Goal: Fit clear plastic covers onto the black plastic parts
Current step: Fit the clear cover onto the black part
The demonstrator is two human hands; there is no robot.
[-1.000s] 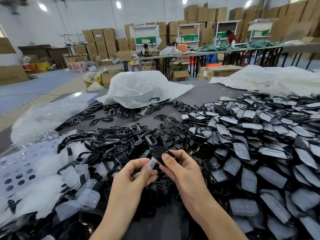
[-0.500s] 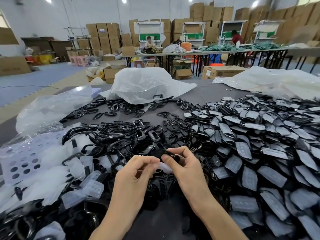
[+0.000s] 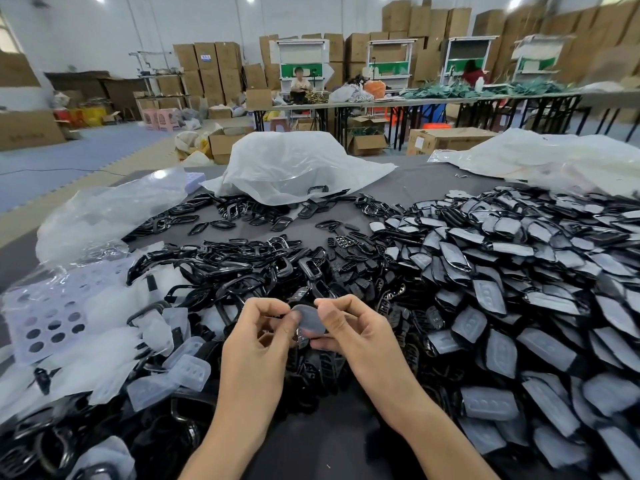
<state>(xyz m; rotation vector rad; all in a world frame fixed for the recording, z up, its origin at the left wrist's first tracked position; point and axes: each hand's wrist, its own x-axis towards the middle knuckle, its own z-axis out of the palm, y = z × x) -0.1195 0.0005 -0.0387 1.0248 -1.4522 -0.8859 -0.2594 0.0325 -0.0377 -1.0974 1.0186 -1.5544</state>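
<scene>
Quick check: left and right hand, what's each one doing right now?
Left hand: closed, pinching the covered part.
Right hand: closed, pinching the same covered part from the other side.

Black part (image 3: pixel 302 337) mostly hidden behind clear cover (image 3: pixel 311 319) (edge barely visible)

No legible text. Small blue label (image 3: pixel 206 57) on stacked brown cardboard box (image 3: pixel 204 69), faint dark print on large brown cardboard box (image 3: pixel 27 128) far left: both too blurred to read.

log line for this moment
step: fitting | left hand: pinches clear cover | right hand: pinches clear cover | covered parts pile: right of hands
</scene>
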